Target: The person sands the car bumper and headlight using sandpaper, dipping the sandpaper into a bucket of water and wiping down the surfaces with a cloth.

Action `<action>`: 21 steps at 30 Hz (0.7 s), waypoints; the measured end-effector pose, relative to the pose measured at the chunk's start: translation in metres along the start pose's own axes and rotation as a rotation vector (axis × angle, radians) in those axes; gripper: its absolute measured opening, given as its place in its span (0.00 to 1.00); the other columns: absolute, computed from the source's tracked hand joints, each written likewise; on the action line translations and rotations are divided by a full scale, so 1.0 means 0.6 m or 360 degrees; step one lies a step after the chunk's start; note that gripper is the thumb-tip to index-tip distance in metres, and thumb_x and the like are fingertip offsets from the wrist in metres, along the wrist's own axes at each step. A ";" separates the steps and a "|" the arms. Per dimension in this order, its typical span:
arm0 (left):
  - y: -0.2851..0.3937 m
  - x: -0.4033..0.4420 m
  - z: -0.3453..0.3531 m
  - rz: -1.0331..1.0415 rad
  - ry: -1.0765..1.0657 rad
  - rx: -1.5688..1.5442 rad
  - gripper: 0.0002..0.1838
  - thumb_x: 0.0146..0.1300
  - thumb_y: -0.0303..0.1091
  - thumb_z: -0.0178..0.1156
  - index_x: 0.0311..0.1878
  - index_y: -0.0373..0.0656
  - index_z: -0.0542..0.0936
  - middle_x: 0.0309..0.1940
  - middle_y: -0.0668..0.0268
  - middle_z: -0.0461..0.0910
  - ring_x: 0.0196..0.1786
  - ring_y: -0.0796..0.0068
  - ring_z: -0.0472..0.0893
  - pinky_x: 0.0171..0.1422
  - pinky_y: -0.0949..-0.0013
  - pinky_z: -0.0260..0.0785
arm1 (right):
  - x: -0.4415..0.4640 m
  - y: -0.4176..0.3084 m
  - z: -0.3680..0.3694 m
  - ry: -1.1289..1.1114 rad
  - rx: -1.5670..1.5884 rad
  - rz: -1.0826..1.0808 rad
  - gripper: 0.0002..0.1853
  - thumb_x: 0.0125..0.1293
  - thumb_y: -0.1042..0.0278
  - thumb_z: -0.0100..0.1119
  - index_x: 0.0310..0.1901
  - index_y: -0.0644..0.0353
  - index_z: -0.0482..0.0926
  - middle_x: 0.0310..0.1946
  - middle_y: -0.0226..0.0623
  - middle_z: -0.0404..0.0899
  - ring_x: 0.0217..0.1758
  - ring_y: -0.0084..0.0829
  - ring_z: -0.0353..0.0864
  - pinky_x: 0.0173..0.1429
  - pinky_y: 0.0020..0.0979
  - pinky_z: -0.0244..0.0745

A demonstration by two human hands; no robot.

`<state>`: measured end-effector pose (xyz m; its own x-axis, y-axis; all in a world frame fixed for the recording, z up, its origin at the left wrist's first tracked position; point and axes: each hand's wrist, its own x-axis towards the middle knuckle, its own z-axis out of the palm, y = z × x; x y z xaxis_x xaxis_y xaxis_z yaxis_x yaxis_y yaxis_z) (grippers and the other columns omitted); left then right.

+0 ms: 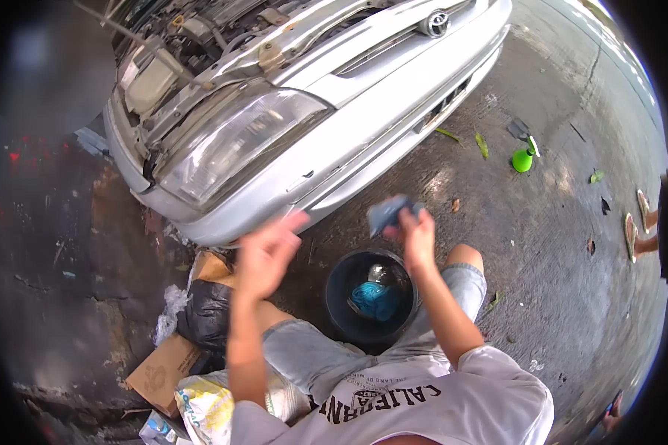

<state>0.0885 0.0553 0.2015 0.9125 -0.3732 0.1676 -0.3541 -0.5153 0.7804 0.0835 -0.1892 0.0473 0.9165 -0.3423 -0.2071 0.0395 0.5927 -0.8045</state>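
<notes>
Pinching a thin grey-blue sheet (386, 216) between thumb and fingers of the right hand (417, 237), raised just beyond a round black bucket (332, 288). Holding the left hand (264, 259) loosely extended, grasping nothing visible, near a smooth silver car bumper (365, 141); too blurred to tell if touching. Judging by the pose, handling the sheet one-handed; probably calling for a firm pinch next, on something so bendable. Seeing below the right fingers, inside the bucket, a stringy blue bundle (375, 301); past the left fingertips, a glassy, rounded headlight (241, 142); beside the left wrist, a crinkled black bag (206, 315).
</notes>
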 end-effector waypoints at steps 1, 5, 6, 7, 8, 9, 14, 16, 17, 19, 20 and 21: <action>0.017 0.025 -0.073 0.0102 0.0262 0.0342 0.16 0.71 0.31 0.56 0.58 0.37 0.81 0.57 0.58 0.82 0.62 0.72 0.78 0.69 0.65 0.66 | 0.016 -0.051 0.018 0.0020 0.0067 -0.0292 0.18 0.69 0.76 0.46 0.59 0.59 0.75 0.50 0.34 0.81 0.48 0.28 0.81 0.45 0.31 0.82; -0.008 0.152 -0.289 0.0404 0.0995 0.0644 0.15 0.73 0.33 0.55 0.57 0.40 0.81 0.52 0.61 0.84 0.56 0.72 0.80 0.62 0.69 0.69 | 0.102 -0.114 0.107 0.0134 -0.1073 -0.1720 0.34 0.60 0.83 0.44 0.72 0.66 0.60 0.72 0.54 0.59 0.77 0.50 0.56 0.79 0.40 0.49; -0.015 0.176 -0.315 0.0519 0.1090 0.0969 0.15 0.71 0.35 0.57 0.57 0.44 0.82 0.49 0.59 0.84 0.56 0.65 0.81 0.61 0.66 0.69 | 0.108 -0.099 0.147 0.0178 -0.1277 -0.1783 0.35 0.60 0.81 0.48 0.72 0.65 0.59 0.72 0.55 0.58 0.77 0.53 0.56 0.79 0.46 0.49; -0.040 0.202 -0.338 0.0554 0.1125 0.1191 0.15 0.70 0.42 0.58 0.54 0.47 0.84 0.48 0.60 0.84 0.55 0.58 0.81 0.62 0.63 0.68 | 0.088 -0.073 0.192 0.0091 -0.1567 -0.1598 0.36 0.60 0.79 0.50 0.73 0.64 0.57 0.72 0.56 0.57 0.77 0.53 0.54 0.77 0.61 0.44; -0.036 0.202 -0.326 0.0323 0.1121 0.1505 0.15 0.71 0.44 0.56 0.52 0.48 0.84 0.50 0.62 0.84 0.56 0.59 0.80 0.63 0.62 0.67 | 0.080 0.001 0.226 -0.0022 -0.1889 -0.1693 0.36 0.61 0.77 0.49 0.73 0.65 0.56 0.74 0.55 0.56 0.79 0.53 0.52 0.72 0.72 0.40; -0.021 0.207 -0.307 0.0088 0.1100 0.1811 0.16 0.72 0.45 0.54 0.51 0.48 0.85 0.51 0.64 0.84 0.58 0.60 0.79 0.64 0.61 0.66 | 0.034 0.041 0.269 -0.0280 -0.1970 -0.1713 0.39 0.59 0.76 0.50 0.75 0.64 0.53 0.75 0.53 0.54 0.80 0.52 0.49 0.71 0.76 0.39; -0.043 0.198 -0.349 0.0079 0.0938 0.1706 0.16 0.70 0.48 0.55 0.46 0.51 0.87 0.48 0.67 0.85 0.56 0.64 0.80 0.66 0.60 0.63 | -0.087 0.148 0.373 -0.1282 -0.2135 -0.2123 0.33 0.62 0.65 0.51 0.72 0.59 0.64 0.77 0.33 0.55 0.82 0.32 0.47 0.77 0.63 0.42; -0.068 0.183 -0.391 0.0648 0.0982 0.1809 0.14 0.69 0.46 0.57 0.39 0.51 0.88 0.40 0.66 0.86 0.50 0.65 0.81 0.65 0.60 0.62 | -0.029 0.076 0.326 -0.1401 -0.2091 -0.2036 0.34 0.61 0.68 0.53 0.72 0.55 0.64 0.78 0.31 0.54 0.81 0.30 0.49 0.77 0.64 0.42; -0.073 0.181 -0.405 0.0626 0.1006 0.1803 0.14 0.69 0.46 0.57 0.39 0.51 0.88 0.40 0.66 0.86 0.50 0.65 0.81 0.65 0.60 0.62 | -0.009 0.019 0.301 -0.1333 -0.2293 -0.1884 0.36 0.57 0.71 0.56 0.71 0.54 0.65 0.77 0.31 0.56 0.81 0.29 0.51 0.76 0.67 0.41; -0.086 0.184 -0.433 0.0669 0.0919 0.1515 0.16 0.69 0.45 0.57 0.32 0.47 0.86 0.34 0.67 0.85 0.44 0.64 0.80 0.62 0.60 0.62 | 0.037 -0.021 0.243 -0.1121 -0.2423 -0.1904 0.38 0.54 0.75 0.58 0.71 0.53 0.65 0.75 0.30 0.60 0.80 0.29 0.54 0.73 0.73 0.40; -0.087 0.187 -0.424 0.0756 0.1031 0.1487 0.17 0.68 0.43 0.58 0.27 0.45 0.83 0.29 0.67 0.83 0.40 0.63 0.79 0.59 0.61 0.63 | 0.029 -0.010 0.256 -0.1140 -0.2398 -0.1897 0.38 0.55 0.75 0.57 0.71 0.53 0.66 0.75 0.30 0.61 0.80 0.29 0.54 0.73 0.72 0.40; -0.097 0.186 -0.433 0.0723 0.1033 0.1432 0.16 0.68 0.43 0.58 0.27 0.43 0.83 0.27 0.67 0.82 0.38 0.63 0.79 0.60 0.60 0.63 | 0.015 0.008 0.269 -0.1147 -0.2374 -0.1866 0.37 0.56 0.74 0.56 0.71 0.53 0.66 0.75 0.29 0.61 0.80 0.29 0.54 0.74 0.71 0.39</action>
<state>0.2642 0.2437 0.3314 0.5085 -0.3352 0.7931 -0.4508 -0.8884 -0.0864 0.1564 -0.0718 0.1317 0.6736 0.4799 0.5622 0.6651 -0.7253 -0.1777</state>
